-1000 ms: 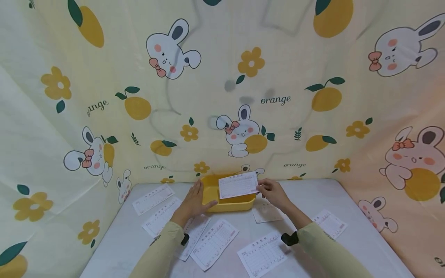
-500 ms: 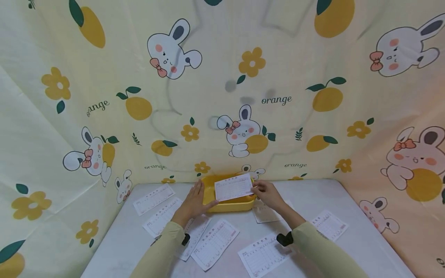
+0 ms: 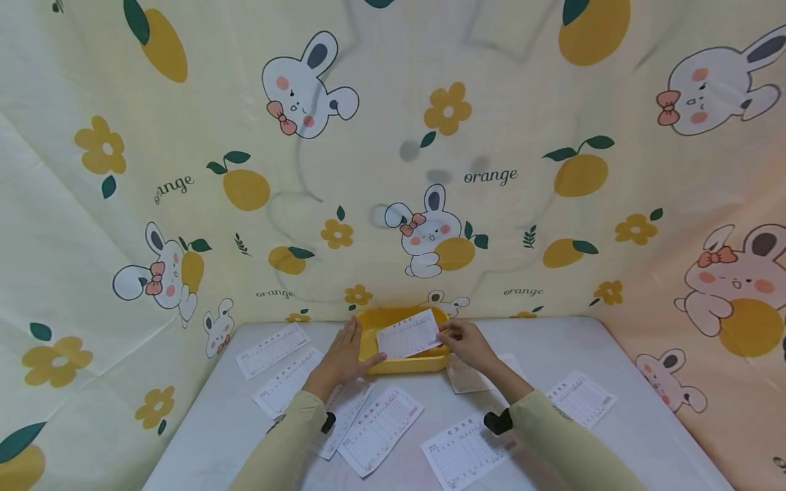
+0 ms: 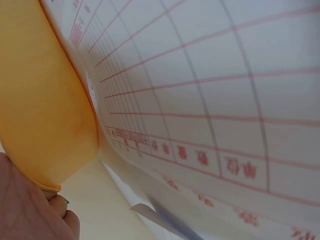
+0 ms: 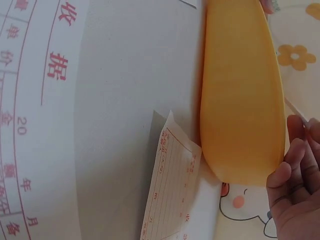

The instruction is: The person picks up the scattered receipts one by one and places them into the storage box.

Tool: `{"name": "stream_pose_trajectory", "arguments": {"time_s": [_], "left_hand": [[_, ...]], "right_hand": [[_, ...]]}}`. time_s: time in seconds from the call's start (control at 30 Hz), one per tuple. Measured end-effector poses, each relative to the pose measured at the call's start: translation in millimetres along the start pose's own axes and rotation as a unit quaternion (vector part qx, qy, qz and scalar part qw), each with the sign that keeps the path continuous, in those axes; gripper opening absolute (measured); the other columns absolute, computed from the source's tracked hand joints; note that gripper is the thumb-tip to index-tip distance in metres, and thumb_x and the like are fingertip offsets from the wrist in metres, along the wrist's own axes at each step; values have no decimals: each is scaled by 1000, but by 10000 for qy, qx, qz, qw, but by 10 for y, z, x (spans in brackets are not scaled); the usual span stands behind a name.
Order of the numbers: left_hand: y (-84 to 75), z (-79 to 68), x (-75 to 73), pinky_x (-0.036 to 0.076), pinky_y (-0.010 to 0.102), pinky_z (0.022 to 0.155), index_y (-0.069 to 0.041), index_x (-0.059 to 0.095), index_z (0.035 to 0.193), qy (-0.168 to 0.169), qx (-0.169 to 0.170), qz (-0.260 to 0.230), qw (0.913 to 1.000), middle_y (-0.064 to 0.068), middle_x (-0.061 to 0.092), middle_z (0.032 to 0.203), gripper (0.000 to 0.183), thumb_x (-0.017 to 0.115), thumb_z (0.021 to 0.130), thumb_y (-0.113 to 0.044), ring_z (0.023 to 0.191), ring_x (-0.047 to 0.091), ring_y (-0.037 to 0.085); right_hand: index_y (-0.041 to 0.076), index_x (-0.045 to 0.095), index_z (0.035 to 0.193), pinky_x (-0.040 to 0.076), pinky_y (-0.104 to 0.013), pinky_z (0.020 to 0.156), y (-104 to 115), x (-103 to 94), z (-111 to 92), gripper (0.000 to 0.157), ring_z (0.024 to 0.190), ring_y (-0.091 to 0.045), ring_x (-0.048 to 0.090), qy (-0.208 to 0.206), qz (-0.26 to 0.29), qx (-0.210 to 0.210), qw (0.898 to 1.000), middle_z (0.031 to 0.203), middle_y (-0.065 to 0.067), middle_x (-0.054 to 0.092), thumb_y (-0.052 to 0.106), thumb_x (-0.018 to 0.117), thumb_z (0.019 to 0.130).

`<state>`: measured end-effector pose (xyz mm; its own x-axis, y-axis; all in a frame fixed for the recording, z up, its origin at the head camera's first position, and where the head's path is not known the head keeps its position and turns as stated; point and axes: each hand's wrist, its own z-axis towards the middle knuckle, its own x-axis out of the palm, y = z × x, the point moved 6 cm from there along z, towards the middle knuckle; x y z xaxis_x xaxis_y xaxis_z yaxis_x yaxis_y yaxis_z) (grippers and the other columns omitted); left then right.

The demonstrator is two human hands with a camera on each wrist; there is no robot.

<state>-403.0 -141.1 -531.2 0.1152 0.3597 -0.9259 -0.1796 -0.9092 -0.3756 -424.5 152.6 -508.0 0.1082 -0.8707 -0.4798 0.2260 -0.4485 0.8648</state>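
Observation:
My left hand (image 3: 339, 358) holds the left end of a yellow plastic basket (image 3: 399, 366), its thumb over the front rim and its fingers along the side. In the left wrist view, part of that hand (image 4: 37, 212) shows at the basket's rim. My right hand (image 3: 471, 346) pinches the right edge of a printed paper receipt (image 3: 408, 334), which tilts over the basket's opening. The right wrist view shows the curled fingers of my right hand (image 5: 297, 185) beside the basket's rim (image 5: 281, 125). The slip covers much of the basket's inside.
Receipts lie about the white table (image 3: 528, 341): one at the back left (image 3: 273, 351), one in front (image 3: 379, 431), one at front right (image 3: 469, 451), one far right (image 3: 580, 399), and others. One (image 3: 468, 377) lies under my right forearm. A patterned curtain (image 3: 381, 136) stands behind.
My right hand has moved left and slightly down, lowering the receipt toward the basket. My left hand has stayed at the basket's left end.

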Motion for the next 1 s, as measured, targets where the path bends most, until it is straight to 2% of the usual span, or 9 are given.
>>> {"name": "stream_pose_trajectory", "arguments": {"time_s": [0.17,0.7,1.0], "left_hand": [[15,26,23,11,52,134,-3,5,172,-12,-28,48,10000,12,-6,181,118,56,96,-79,167,3,35],[-10,8,0,13,53,134,-2,6,171,30,-70,91,9999,14,-5,181,117,56,97,-77,167,5,38],[-20,-9,-4,13,53,134,-1,7,171,13,-37,69,10000,15,-5,181,116,57,98,-76,166,5,39]], "right_hand": [[3,74,117,53,-23,65,-4,0,-3,17,78,-18,63,-83,-79,9,9999,90,-5,73,11,74,102],[4,73,113,51,-21,64,-46,-7,-1,16,78,-17,61,-177,-170,17,9997,91,-5,72,12,78,100],[4,72,113,51,-20,63,-61,-27,-25,18,77,-17,60,-238,-22,76,9997,90,-6,70,12,80,99]]}}
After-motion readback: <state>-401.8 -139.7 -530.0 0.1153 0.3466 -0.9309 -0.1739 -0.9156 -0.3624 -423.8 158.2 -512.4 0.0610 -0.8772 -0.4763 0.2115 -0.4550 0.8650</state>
